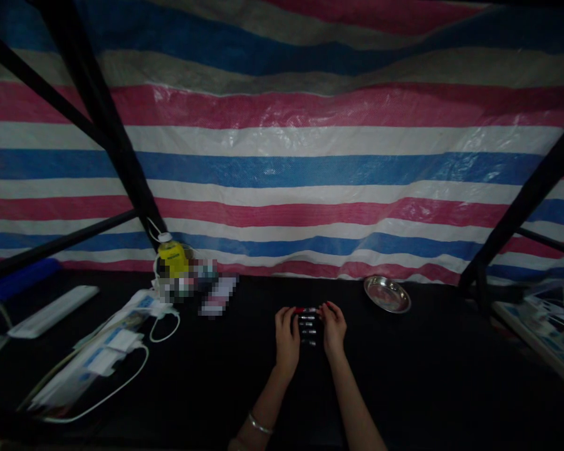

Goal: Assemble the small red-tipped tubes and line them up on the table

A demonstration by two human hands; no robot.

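Observation:
Several small dark tubes with silvery bands (pixel 308 332) lie in a column, one below another, on the black table. At the top of the column is a red and silver tube (pixel 306 311), lying crosswise between my hands. My left hand (pixel 287 332) has its fingertips closed on the tube's left end. On the other side, my right hand (pixel 333 324) has its fingers bent at the tube's right end; they look pinched on it. A bracelet circles my left forearm.
A round metal dish (pixel 387 294) stands to the right. Power strips (pixel 98 357) with white plugs and cables lie at left, near a yellow bottle (pixel 173 258). Striped sheeting (pixel 310 169) hangs behind, between black frame poles (pixel 117 150).

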